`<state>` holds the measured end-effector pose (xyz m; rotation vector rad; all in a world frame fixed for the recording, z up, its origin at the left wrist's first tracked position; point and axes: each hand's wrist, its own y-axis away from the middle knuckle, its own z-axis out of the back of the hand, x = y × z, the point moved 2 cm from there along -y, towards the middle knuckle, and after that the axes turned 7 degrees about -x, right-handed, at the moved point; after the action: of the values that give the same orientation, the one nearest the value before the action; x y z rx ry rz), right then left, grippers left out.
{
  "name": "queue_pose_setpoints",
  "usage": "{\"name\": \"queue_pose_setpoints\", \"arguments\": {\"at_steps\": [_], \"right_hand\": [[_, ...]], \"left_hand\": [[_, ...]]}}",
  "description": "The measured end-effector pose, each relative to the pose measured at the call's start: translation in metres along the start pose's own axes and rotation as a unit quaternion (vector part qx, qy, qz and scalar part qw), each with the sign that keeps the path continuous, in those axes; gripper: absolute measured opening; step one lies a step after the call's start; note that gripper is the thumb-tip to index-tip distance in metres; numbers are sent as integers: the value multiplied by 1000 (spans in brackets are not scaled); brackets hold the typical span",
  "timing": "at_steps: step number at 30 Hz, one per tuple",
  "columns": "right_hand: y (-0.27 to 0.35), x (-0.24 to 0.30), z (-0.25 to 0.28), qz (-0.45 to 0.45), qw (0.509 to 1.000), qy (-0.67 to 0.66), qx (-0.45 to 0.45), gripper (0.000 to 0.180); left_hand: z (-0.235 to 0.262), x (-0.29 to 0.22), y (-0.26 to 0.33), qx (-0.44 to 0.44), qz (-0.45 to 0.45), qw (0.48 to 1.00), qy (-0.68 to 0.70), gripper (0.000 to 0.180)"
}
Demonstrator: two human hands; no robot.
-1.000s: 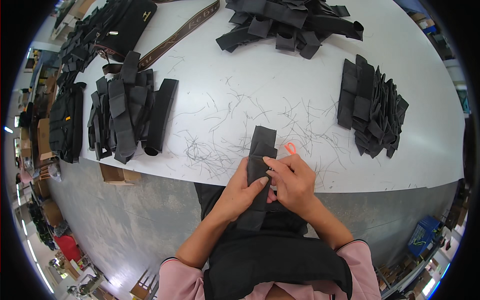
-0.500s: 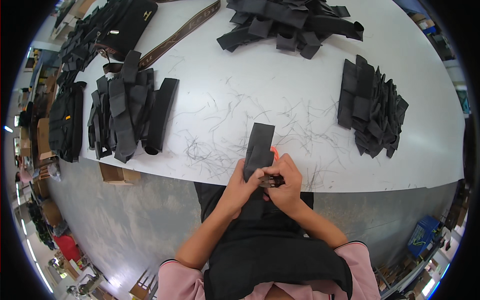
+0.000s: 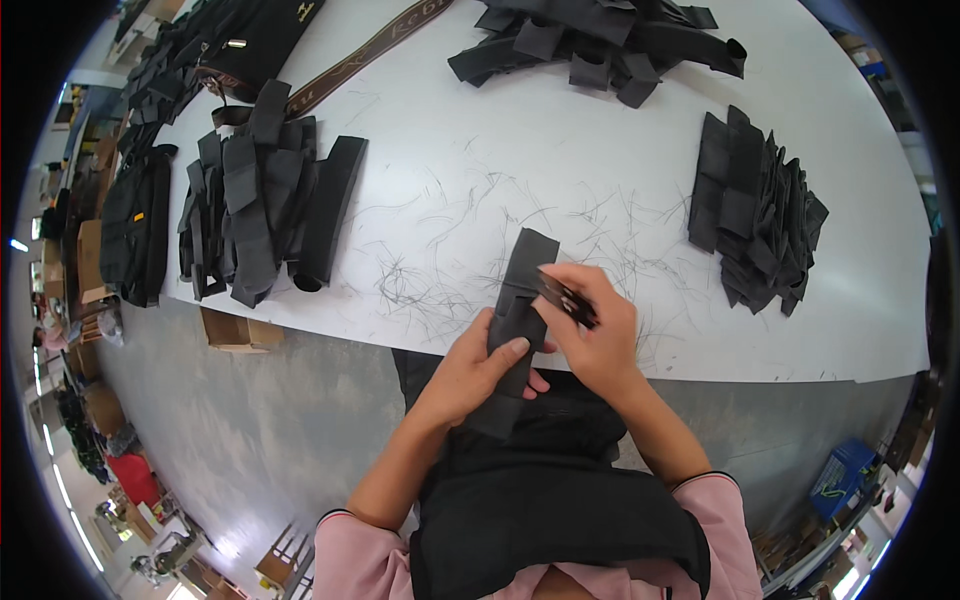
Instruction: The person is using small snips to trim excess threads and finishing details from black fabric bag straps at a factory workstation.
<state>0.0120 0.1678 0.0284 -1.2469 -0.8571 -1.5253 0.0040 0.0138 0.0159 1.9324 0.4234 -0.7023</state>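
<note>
A long black fabric strip [image 3: 522, 285] stands tilted over the front edge of the white table, with a folded piece lying across its middle. My left hand [image 3: 472, 368] grips its lower half, thumb on top and fingers underneath. In my right hand [image 3: 602, 330] is a small pair of dark thread snips [image 3: 570, 298], slightly blurred. That hand is at the strip's right edge, its fingertips by the upper part of the fabric. Whether the snips' blades touch the strip is hidden by my fingers.
Thread clippings litter the white table [image 3: 620, 190]. Black fabric strips lie in piles at the left [image 3: 255, 195], far middle [image 3: 590, 40] and right [image 3: 755, 210]. Far left are a black bag [image 3: 262, 50] with a brown patterned strap [image 3: 370, 52] and another black bag [image 3: 137, 230]. A cardboard box [image 3: 240, 330] sits below.
My right hand has moved up and to the right along the strip, carrying the snips away from my left thumb. The strip now tilts more to the right at its top.
</note>
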Motion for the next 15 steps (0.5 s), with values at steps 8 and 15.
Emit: {"name": "queue_pose_setpoints", "arguments": {"at_steps": [8,15], "right_hand": [[5,-3,26,45,998,33,-33,29],[13,-6,32,84,988,127,-35,24]], "left_hand": [[2,-5,-4,31,-20,999,32,40],[-1,-11,1,59,-38,995,68,41]]}}
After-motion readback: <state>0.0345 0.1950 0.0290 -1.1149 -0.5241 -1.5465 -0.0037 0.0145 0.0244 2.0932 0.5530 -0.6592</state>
